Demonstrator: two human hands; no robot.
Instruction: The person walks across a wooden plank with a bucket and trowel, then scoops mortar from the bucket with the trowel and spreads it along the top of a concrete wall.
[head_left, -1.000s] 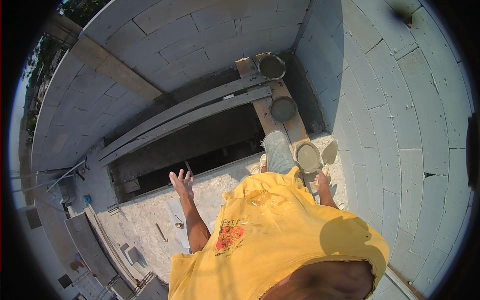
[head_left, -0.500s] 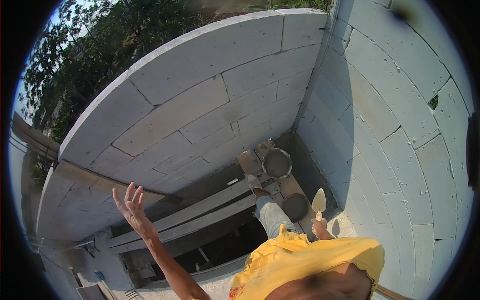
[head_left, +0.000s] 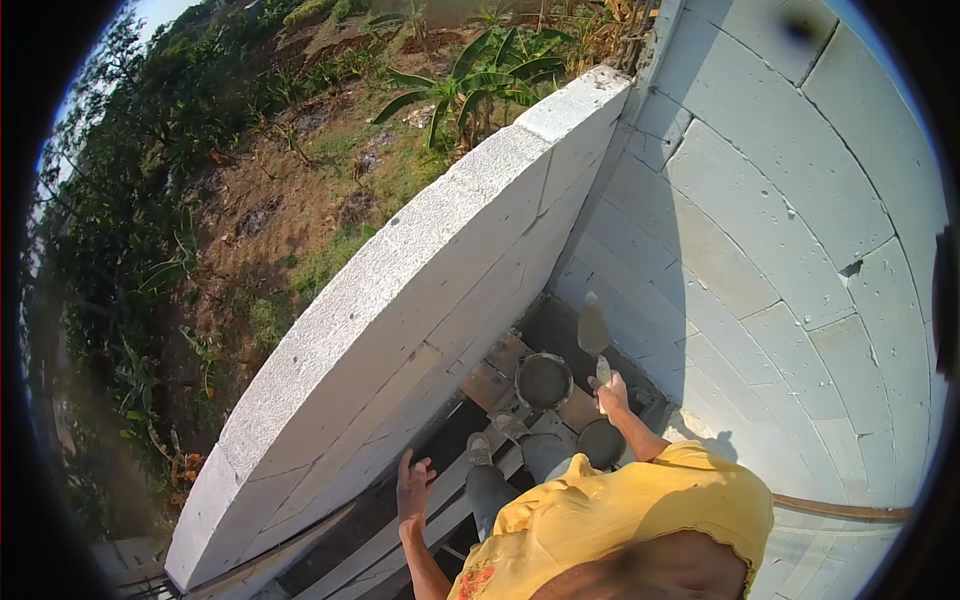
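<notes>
My right hand (head_left: pixel 609 394) is closed round the handle of a trowel (head_left: pixel 593 325), whose blade points up and away from me. Below the blade stand two round buckets of grey mortar, the farther bucket (head_left: pixel 544 381) fuller in view and the nearer bucket (head_left: pixel 601 443) partly behind my right arm. My left hand (head_left: pixel 414 487) is raised beside the block wall (head_left: pixel 400 270), holding nothing, fingers apart and slightly curled. The wall is of pale blocks with a rough, bare top face.
My feet stand on wooden boards (head_left: pixel 425 530) laid over a dark gap. A taller block wall (head_left: pixel 760 240) rises on the right, meeting the other at a corner. Beyond the low wall, the ground (head_left: pixel 260 215) with banana plants (head_left: pixel 470 85) lies far below.
My view has swung toward the low wall's top and the ground outside. My right hand has reached farther out with the trowel; my left hand has lowered nearer my body.
</notes>
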